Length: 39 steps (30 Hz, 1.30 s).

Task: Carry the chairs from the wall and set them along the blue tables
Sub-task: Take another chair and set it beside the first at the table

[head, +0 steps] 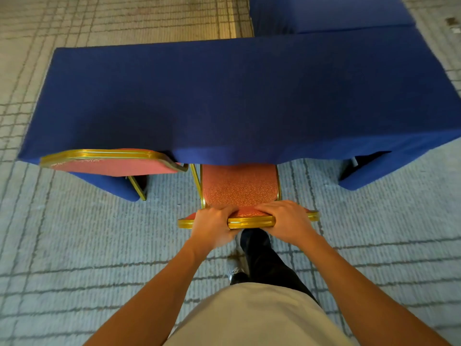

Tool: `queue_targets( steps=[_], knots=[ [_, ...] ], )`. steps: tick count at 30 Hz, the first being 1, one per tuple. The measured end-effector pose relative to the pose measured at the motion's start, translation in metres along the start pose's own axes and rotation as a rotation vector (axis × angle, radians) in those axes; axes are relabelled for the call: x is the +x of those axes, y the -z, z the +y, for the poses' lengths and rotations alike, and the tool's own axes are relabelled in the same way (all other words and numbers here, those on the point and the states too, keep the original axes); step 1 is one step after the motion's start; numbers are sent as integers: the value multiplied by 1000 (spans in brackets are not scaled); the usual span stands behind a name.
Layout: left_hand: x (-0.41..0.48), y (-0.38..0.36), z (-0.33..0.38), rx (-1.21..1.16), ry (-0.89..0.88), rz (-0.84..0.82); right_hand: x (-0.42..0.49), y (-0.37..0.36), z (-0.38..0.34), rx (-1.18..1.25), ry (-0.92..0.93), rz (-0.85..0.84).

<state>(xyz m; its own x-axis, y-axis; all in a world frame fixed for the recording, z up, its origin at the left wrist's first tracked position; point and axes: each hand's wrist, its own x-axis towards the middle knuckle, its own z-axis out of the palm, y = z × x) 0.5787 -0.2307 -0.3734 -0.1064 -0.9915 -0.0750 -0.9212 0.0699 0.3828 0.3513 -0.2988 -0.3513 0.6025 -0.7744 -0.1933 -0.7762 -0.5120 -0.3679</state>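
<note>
A red patterned chair with a gold frame (239, 188) stands right in front of me, its seat partly under the near edge of the blue-clothed table (224, 96). My left hand (212, 227) and my right hand (287, 222) both grip the gold top rail of its backrest, fingers curled over the rail. A second red and gold chair (112, 162) stands to the left, tucked against the same table edge.
Another blue-clothed table (329, 13) joins at the back right. Grey-blue carpet with a grid pattern (74, 245) covers the floor around me. My dark trouser leg and shoe (254, 255) are just behind the chair.
</note>
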Motion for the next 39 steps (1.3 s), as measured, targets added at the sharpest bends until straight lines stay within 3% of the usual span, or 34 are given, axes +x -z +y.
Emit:
queue_targets(
  steps=[5,21,27,32,36,39],
  knots=[
    [-42,-23,13,-34,46,-128,-41,-33,-7,4,-39,-60],
    [-65,-16,28,-217,197,-164,-59,-34,-10,196,-138,-140],
    [-72,-14,37,-393,272,-83,-71,-27,-15,427,-273,-168],
    [-83,-9,51,-706,390,-9,-82,-13,-26,867,-349,-73],
    [-88,-5,67,-932,571,190,-89,-8,-35,815,-378,58],
    [-92,-3,73,-990,725,317,-97,-11,-41,927,-453,119]
  ],
)
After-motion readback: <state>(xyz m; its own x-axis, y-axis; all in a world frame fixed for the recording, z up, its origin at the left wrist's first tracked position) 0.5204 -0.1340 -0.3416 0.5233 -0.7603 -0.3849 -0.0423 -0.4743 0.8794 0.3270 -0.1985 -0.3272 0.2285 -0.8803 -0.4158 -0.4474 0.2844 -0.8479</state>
